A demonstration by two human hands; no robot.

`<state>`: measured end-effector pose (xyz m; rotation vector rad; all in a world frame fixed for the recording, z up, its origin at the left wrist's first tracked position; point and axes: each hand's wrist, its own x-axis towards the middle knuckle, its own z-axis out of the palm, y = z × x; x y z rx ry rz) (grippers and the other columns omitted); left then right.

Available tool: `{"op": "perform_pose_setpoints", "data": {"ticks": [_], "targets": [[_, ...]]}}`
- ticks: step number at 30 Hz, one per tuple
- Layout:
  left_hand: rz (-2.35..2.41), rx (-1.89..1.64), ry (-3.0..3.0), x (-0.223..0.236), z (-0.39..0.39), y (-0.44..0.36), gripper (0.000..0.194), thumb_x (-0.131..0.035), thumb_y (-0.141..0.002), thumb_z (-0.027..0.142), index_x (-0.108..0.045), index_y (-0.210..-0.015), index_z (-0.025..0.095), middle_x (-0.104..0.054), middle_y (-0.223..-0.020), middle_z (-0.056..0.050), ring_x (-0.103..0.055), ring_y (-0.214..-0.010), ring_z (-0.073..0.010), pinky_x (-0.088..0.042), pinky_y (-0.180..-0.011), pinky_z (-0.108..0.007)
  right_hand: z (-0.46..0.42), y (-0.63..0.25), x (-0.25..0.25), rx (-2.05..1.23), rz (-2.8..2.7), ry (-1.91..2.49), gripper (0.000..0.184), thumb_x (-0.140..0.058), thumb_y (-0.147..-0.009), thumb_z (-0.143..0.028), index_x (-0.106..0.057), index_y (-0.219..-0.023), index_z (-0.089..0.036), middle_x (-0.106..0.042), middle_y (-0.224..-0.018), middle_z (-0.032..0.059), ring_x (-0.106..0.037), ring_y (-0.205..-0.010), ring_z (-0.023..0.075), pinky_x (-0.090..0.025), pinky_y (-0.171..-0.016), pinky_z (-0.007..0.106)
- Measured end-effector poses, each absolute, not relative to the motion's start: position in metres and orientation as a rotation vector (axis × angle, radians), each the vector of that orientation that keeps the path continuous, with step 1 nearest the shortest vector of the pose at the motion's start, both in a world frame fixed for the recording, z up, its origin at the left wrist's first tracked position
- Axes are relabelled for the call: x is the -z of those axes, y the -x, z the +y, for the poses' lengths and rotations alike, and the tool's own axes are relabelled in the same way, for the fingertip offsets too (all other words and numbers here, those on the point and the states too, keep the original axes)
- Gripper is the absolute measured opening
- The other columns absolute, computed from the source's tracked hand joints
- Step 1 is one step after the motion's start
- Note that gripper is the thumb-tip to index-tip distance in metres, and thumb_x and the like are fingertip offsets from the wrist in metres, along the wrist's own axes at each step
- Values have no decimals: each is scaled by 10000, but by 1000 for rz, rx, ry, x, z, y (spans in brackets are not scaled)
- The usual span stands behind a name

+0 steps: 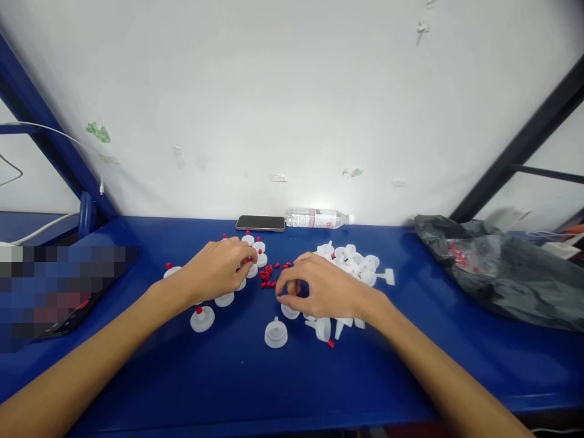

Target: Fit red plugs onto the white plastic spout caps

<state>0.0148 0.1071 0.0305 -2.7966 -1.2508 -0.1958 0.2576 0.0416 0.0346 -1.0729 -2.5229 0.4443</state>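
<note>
My left hand [223, 266] is over a group of white plastic nozzle caps with red tips [202, 319] on the left. Its thumb and fingers close at the red tip of one white nozzle cap [252, 271], partly hidden by the hand. My right hand [322, 285] is at the near-left side of a pile of white nozzle caps [367, 264]. Its thumb and forefinger curve together in a pinch; anything between them is too small to make out. Small loose red tips [266, 275] lie between the hands. One white nozzle cap without a red tip [276, 333] stands in front.
Against the wall lie a phone [260, 223] and a clear plastic bottle [317, 218] on its side. A dark plastic bag [497, 286] with a clear bag of red pieces [474, 254] is on the right. A blurred-out item [59, 298] sits at the blue table's left.
</note>
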Motion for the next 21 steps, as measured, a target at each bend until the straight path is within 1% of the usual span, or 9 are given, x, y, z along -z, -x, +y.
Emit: {"op": "perform_pose_setpoints", "data": {"ticks": [3,6,8,11,15,17,18,20,21], "targets": [[-1241,224,2763,-32,104,-16,237,-439,-969,270,-674,-997,253,-694,-1042,-41,-653,-949,-248,-442,-685,-344,43,-258,-36,-428,-2468,1085,136,-630,-934,-211,-764,-945,-229,-770,-804,-12,-673,-776,164,-469,-793,309],[-1244,284,2723,-32,100,-18,271,-445,-975,287,-666,-1132,275,-633,-1146,-54,-631,-779,-192,-427,-624,-323,45,-259,-36,-425,-2431,1108,148,-612,-981,-257,-756,-1011,-240,-776,-879,5,-689,-830,177,-470,-785,309],[-1208,286,2719,-30,98,-20,266,-451,-975,277,-670,-1126,285,-607,-1157,-52,-601,-706,-166,-407,-588,-313,48,-261,-34,-392,-2433,1107,166,-589,-1007,-272,-743,-1062,-244,-772,-925,11,-690,-846,178,-474,-794,309],[-1111,263,2748,-25,98,-22,245,-457,-978,238,-683,-1068,264,-625,-1075,-52,-632,-814,-201,-408,-599,-310,55,-265,-28,-314,-2441,1067,233,-501,-1052,-245,-723,-1123,-245,-753,-1026,28,-688,-896,176,-485,-805,304],[-1048,215,2765,-19,98,-24,237,-473,-974,199,-696,-1047,231,-654,-989,-63,-638,-895,-233,-401,-607,-310,60,-269,-22,-374,-2388,1025,299,-419,-1083,-262,-706,-1161,-234,-709,-1101,50,-672,-743,128,-514,-741,288],[-1042,187,2774,-17,97,-25,241,-470,-977,191,-700,-1041,224,-659,-981,-68,-637,-889,-233,-370,-574,-301,60,-269,-22,-401,-2340,1048,265,-460,-1072,-291,-712,-1137,-238,-696,-1103,45,-671,-734,123,-523,-755,291],[-1048,174,2772,-17,97,-26,240,-470,-979,192,-701,-1037,221,-660,-979,-71,-637,-887,-234,-350,-555,-298,59,-269,-23,-393,-2316,1069,216,-520,-1050,-308,-713,-1120,-244,-692,-1103,40,-675,-760,130,-524,-774,297],[-1065,149,2765,-15,96,-26,232,-475,-980,192,-701,-1024,218,-661,-979,-74,-637,-880,-236,-320,-530,-293,58,-267,-25,-358,-2284,1107,152,-671,-968,-325,-705,-1098,-254,-682,-1111,28,-675,-796,140,-517,-798,306],[-1070,141,2764,-15,96,-26,225,-479,-980,191,-699,-1020,218,-661,-982,-74,-636,-874,-234,-314,-526,-292,57,-267,-25,-341,-2276,1121,187,-733,-922,-320,-696,-1094,-256,-676,-1120,24,-669,-795,138,-512,-793,304]]}}
